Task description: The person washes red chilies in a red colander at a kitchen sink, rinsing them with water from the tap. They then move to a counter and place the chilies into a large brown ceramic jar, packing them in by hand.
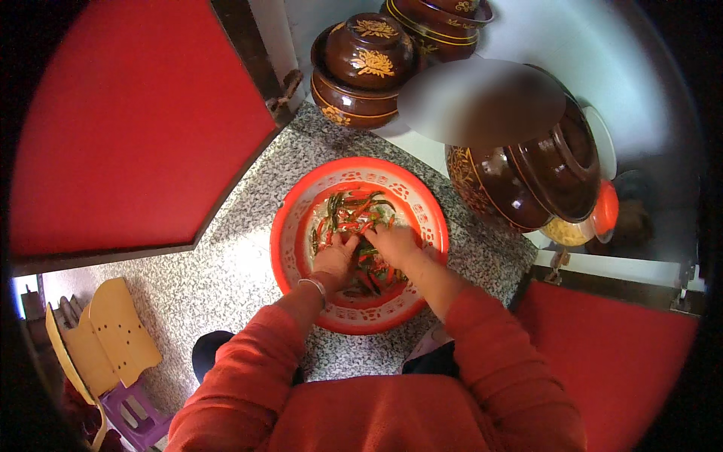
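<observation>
A red-rimmed enamel basin (pixel 361 327) with a white patterned wall rests on the speckled floor before me. Red and green chili peppers (pixel 356 210) lie loose in its bowl, perhaps in shallow water. My left hand (pixel 334 262), with a pale bracelet at the wrist, reaches into the peppers near the basin's middle. Close beside it, my right hand (pixel 391 244) comes in from the right with its fingers bent down among them. The fingertips of both hands are partly hidden, so any grip on a pepper cannot be made out.
Brown glazed jars with yellow decoration, one lidded jar (pixel 361 73) and a larger one (pixel 486 186), stand beyond the basin. Red door panels (pixel 147 135) flank me. At lower left are a wooden seat (pixel 113 339) and a purple plastic stool (pixel 135 415). An oval blur covers part of the jars.
</observation>
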Available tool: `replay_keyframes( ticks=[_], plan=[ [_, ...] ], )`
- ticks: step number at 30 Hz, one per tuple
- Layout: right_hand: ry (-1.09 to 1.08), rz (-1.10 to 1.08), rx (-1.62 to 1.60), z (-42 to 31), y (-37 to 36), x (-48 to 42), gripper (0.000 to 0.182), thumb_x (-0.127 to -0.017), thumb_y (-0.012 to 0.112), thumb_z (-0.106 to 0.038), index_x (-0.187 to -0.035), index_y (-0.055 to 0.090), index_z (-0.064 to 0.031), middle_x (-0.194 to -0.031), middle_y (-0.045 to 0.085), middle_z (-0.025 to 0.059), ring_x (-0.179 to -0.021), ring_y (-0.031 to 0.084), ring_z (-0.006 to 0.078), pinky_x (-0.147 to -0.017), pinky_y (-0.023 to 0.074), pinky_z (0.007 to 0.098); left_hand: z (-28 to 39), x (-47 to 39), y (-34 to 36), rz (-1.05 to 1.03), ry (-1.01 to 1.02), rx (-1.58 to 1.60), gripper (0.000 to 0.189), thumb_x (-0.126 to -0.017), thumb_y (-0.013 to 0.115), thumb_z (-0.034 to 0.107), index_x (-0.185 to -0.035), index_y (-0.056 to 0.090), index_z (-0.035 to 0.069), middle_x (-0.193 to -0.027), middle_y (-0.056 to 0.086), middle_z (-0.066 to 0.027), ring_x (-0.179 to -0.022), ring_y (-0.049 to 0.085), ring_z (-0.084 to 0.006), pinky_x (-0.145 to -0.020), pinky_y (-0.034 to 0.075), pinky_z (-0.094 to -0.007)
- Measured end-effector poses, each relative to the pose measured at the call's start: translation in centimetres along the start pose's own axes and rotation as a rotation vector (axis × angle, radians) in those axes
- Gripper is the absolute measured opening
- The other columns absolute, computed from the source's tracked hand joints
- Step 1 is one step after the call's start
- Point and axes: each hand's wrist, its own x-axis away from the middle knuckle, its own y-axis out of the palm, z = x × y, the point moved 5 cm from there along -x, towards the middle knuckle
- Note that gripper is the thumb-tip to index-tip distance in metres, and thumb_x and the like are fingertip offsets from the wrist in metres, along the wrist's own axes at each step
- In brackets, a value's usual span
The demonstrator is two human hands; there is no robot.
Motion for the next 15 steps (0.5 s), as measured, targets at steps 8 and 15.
replay_keyframes(
  ticks=[8,15],
  plan=[
    [0.104,0.239,-0.172,1.9,-4.9,1.5,0.086,-0.07,0.074,-0.043,-0.14,0.03,-0.0211,-0.138,0.032,0.0158,-0.124,0.038,0.0341,-0.093,0.0439,0.0439,-0.7,-2.3,-6.4,0.087,-0.092,-0.217,0.099,-0.064,0.078,0.037,-0.144,0.021,0.028,-0.146,0.021,-0.0162,-0.127,0.034,-0.0374,-0.09,0.046,-0.0469],
    [0.096,0.033,-0.159,-0.4,-1.7,0.4,0.066,-0.076,0.069,-0.043,-0.13,0.044,-0.0164,-0.125,0.051,0.0099,-0.112,0.051,0.0299,-0.087,0.047,0.0426,-0.8,-2.2,-1.5,-0.097,-0.135,0.277,0.094,-0.063,0.078,0.031,-0.14,0.025,0.027,-0.126,0.044,-0.0224,-0.11,0.052,-0.04,-0.089,0.046,-0.043]
  ],
)
